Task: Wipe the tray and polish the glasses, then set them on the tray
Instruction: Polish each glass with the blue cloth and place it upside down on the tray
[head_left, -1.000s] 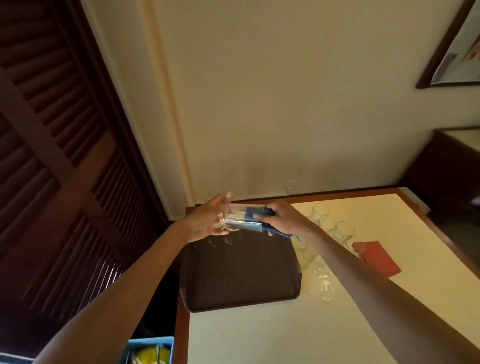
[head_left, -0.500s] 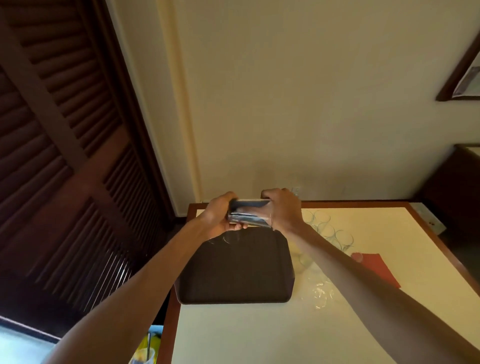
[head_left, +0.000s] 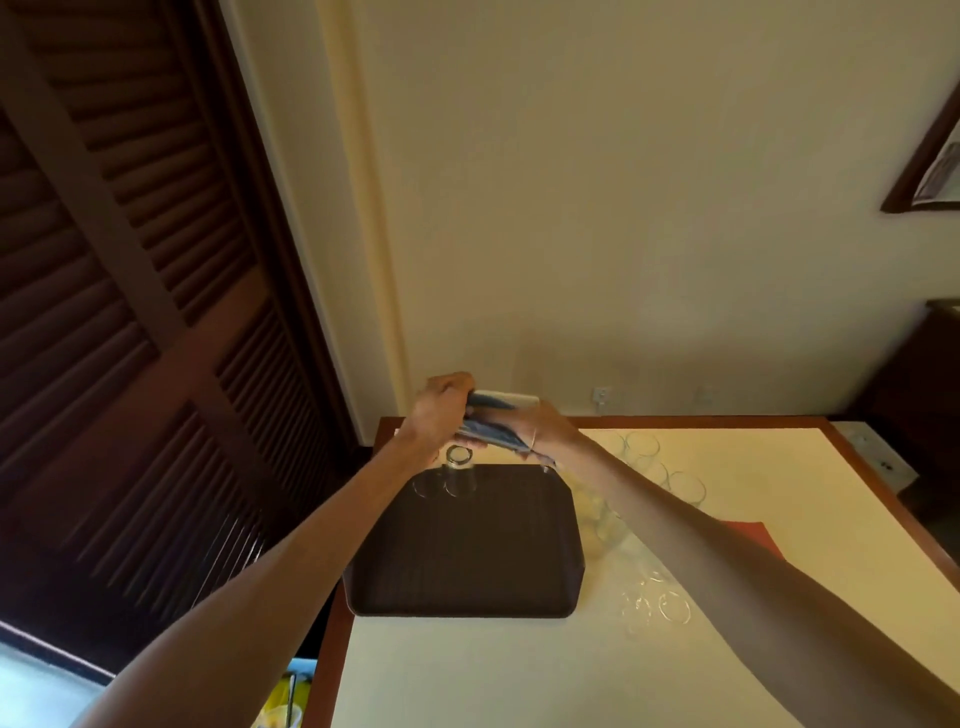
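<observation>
Standing by the table (head_left: 467, 670), I see the dark tray (head_left: 457, 610) nearest, two glasses (head_left: 460, 475) at its far left corner. Above its far edge, the left hand (head_left: 441, 410) grips a glass (head_left: 519, 400) and the right hand (head_left: 540, 428) clamps blue cloth (head_left: 491, 434) against it.

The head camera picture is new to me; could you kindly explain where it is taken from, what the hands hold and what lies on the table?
There is no machine here: a person works with bare hands. The one picture comes from a wide-angle camera worn on the head, looking forward and down. The left hand grips a glass, and the right hand holds a blue cloth round it, above a dark tray on the table. At the tray's far left corner stand two glasses. To its right, more glasses and a red sheet are on the table.
</observation>
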